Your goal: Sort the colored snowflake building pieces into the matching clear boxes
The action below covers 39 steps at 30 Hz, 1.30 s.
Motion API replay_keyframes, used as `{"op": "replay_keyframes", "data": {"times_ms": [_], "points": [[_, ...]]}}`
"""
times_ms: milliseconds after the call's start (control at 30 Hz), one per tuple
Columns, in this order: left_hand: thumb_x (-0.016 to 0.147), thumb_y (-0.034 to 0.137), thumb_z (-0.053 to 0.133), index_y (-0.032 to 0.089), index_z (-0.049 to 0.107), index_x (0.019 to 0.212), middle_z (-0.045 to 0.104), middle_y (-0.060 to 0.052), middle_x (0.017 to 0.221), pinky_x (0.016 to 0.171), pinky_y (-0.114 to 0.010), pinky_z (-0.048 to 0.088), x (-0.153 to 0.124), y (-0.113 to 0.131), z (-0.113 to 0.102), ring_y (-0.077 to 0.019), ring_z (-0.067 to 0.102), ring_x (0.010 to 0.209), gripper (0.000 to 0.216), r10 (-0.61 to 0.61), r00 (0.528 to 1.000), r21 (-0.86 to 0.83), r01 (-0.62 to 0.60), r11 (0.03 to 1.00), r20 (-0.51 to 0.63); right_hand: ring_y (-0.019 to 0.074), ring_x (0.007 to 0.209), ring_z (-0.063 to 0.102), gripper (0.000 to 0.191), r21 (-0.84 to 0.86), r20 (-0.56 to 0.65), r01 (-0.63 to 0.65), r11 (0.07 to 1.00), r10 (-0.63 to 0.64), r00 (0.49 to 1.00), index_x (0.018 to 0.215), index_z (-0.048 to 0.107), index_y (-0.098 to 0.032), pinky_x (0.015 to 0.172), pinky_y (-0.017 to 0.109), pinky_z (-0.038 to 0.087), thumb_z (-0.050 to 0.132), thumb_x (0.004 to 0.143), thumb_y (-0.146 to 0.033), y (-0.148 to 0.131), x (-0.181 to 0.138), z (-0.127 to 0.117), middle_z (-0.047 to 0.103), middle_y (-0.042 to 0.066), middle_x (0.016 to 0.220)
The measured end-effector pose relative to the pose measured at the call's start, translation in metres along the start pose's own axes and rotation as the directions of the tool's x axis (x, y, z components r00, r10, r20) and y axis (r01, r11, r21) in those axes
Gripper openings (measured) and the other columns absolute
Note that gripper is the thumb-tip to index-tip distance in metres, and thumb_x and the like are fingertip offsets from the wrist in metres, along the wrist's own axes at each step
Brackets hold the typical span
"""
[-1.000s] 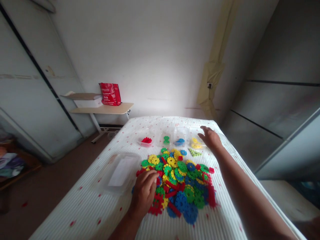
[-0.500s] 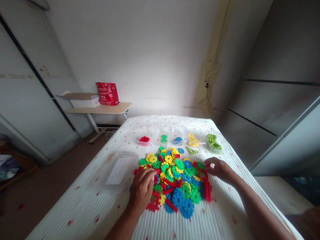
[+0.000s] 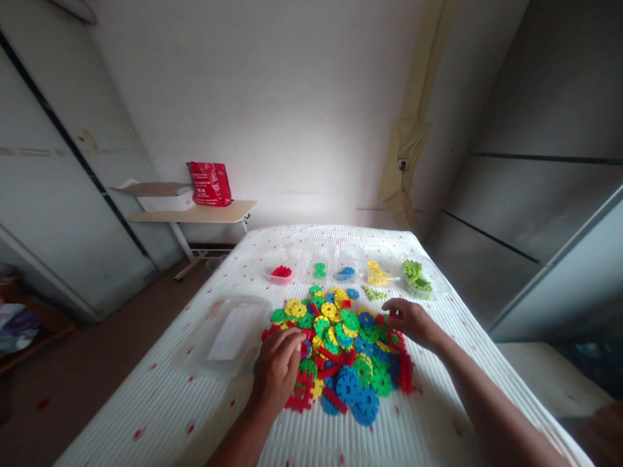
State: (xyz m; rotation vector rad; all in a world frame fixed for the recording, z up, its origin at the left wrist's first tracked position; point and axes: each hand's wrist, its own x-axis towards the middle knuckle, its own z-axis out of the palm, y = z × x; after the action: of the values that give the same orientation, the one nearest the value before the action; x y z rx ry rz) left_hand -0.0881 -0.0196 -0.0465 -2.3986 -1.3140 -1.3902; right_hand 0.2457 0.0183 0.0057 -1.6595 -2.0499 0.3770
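A heap of red, yellow, green and blue plastic snowflake discs (image 3: 348, 353) lies on the white striped bed cover (image 3: 195, 402). My left hand (image 3: 278, 368) rests on the heap's left edge, fingers curled down together among red pieces; what they grip is hidden. My right hand (image 3: 413, 322) is at the heap's upper right, fingertips pinched on a small red piece (image 3: 392, 316). Behind the heap stands a row of clear tubs: red pieces (image 3: 281, 272), green (image 3: 320, 268), blue (image 3: 346, 272), yellow (image 3: 376, 273), light green (image 3: 416, 275).
A large clear plastic box (image 3: 232, 333) lies left of the heap. A loose light-green piece (image 3: 374, 293) sits before the tubs. Beyond the bed stands a side table (image 3: 195, 213) with a red bag (image 3: 209, 183) and a cardboard box (image 3: 160, 193). Grey panels close in the right side.
My right hand came back from the far tubs to the heap's right side, then slid a little left and up with a red piece. The left hand has barely moved.
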Motion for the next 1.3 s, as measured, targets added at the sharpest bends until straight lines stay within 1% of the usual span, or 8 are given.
{"op": "replay_keyframes", "data": {"times_ms": [133,233,467,600,767,967,1133,1300], "points": [[0.087,0.012,0.044,0.019,0.065,0.101,0.067,-0.005,0.100,0.086,-0.031,0.049,0.000,0.001,-0.002,-0.0175,0.062,0.095,0.026,-0.012,1.000,0.004,0.012,1.000,0.016,0.0163,0.074,0.062,0.027,-0.087,0.093,0.009,0.996,0.000,0.996,0.096,0.068,-0.018,0.068,0.025,0.047,0.058,0.072,-0.021,-0.010,0.011,0.011,0.068,0.007,0.089],[0.087,0.013,0.043,0.020,0.065,0.101,0.067,-0.005,0.100,0.085,-0.031,0.050,0.001,0.002,-0.003,-0.0176,0.062,0.095,0.026,-0.021,0.999,0.006,0.021,1.000,0.026,0.0164,0.076,0.062,0.019,-0.160,0.132,0.032,0.987,-0.011,0.991,0.086,0.068,-0.018,0.069,0.024,0.045,0.057,0.071,-0.016,-0.010,0.014,0.019,0.067,0.007,0.088],[0.087,0.013,0.043,0.021,0.066,0.100,0.068,-0.005,0.100,0.085,-0.031,0.050,0.001,0.002,-0.001,-0.0176,0.062,0.095,0.028,-0.019,1.000,0.009,0.019,1.000,0.023,0.0129,0.061,0.056,0.015,-0.162,0.049,0.034,0.986,-0.026,0.998,0.070,0.063,-0.018,0.058,0.021,0.037,0.050,0.074,-0.014,-0.020,0.020,0.015,0.064,0.002,0.067],[0.087,0.013,0.043,0.021,0.066,0.100,0.068,-0.005,0.100,0.085,-0.031,0.050,0.002,0.002,-0.001,-0.0172,0.062,0.095,0.027,-0.012,1.000,0.018,0.011,1.000,0.017,0.0134,0.061,0.057,0.016,-0.084,-0.021,0.027,0.996,-0.029,0.999,0.084,0.067,-0.018,0.060,0.022,0.038,0.053,0.076,-0.020,-0.042,0.032,0.015,0.066,0.002,0.068],[0.087,0.014,0.042,0.020,0.066,0.100,0.068,-0.005,0.100,0.085,-0.031,0.050,0.003,0.004,-0.003,-0.0170,0.062,0.095,0.027,-0.012,1.000,0.029,0.011,1.000,0.021,0.0140,0.067,0.061,0.035,-0.117,0.110,0.021,0.993,-0.008,0.994,0.110,0.065,-0.019,0.063,0.022,0.041,0.058,0.077,-0.023,-0.062,0.052,0.031,0.070,0.003,0.077],[0.088,0.015,0.041,0.021,0.067,0.098,0.068,-0.006,0.098,0.084,-0.032,0.051,0.005,0.008,-0.006,-0.0173,0.062,0.093,0.028,-0.062,0.997,0.029,0.061,0.998,0.040,0.0175,0.074,0.065,0.019,-0.241,0.197,0.077,0.967,-0.029,0.980,0.088,0.070,-0.018,0.063,0.023,0.041,0.057,0.074,-0.017,-0.070,0.070,0.039,0.072,0.006,0.081],[0.088,0.014,0.041,0.020,0.067,0.098,0.068,-0.006,0.098,0.084,-0.033,0.051,0.004,0.008,-0.005,-0.0175,0.062,0.093,0.029,-0.065,0.997,0.018,0.064,0.998,0.031,0.0194,0.075,0.065,0.019,-0.249,0.191,0.135,0.959,-0.088,0.978,0.090,0.068,-0.017,0.062,0.024,0.041,0.059,0.075,-0.019,-0.105,0.091,0.032,0.071,0.008,0.081],[0.087,0.014,0.040,0.019,0.068,0.097,0.068,-0.007,0.098,0.085,-0.033,0.051,0.002,0.008,-0.004,-0.0179,0.062,0.094,0.029,-0.074,0.997,0.028,0.073,0.997,0.033,0.0179,0.080,0.064,0.019,-0.188,0.165,0.194,0.963,-0.164,0.973,0.094,0.066,-0.019,0.066,0.024,0.043,0.061,0.077,-0.022,-0.158,0.140,0.036,0.070,0.005,0.086]]}}
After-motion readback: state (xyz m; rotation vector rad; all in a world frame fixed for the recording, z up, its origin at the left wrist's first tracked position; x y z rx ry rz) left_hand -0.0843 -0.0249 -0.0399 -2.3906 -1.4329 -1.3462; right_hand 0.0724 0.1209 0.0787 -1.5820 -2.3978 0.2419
